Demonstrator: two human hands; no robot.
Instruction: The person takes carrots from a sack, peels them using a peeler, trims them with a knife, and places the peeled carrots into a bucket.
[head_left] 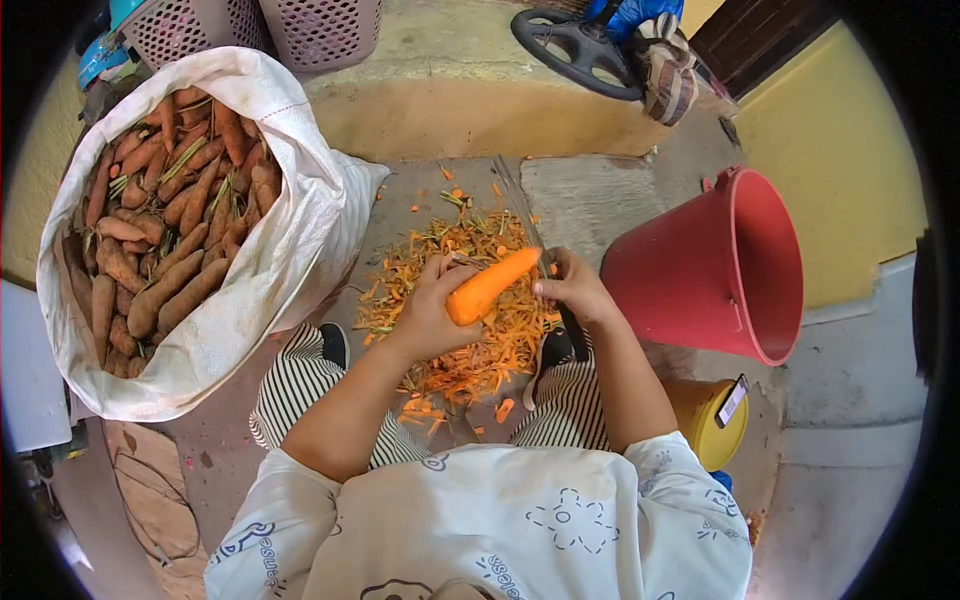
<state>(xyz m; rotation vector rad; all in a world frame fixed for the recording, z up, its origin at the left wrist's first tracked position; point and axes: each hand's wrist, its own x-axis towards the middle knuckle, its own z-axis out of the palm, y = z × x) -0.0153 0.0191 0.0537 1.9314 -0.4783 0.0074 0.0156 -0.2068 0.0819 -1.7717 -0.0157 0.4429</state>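
Note:
A peeled orange carrot (492, 284) lies slantwise in my left hand (430, 312), whose fingers are closed round its thick end. My right hand (580, 290) is wrapped round a long knife, with the thumb near the carrot's narrow tip. The narrow grey knife blade (520, 205) points away from me, past the carrot's tip. Below both hands, a heap of orange peelings (470, 350) with bits of green stem covers the floor between my feet.
To the left stands a white sack (310, 200) full of unpeeled carrots (180, 215). A red bucket (670, 270) tilts on its side at the right. Near it a phone (732, 402) rests on a yellow bucket (705, 425). Crates (325, 30) and a steering wheel (570, 50) sit on the ledge.

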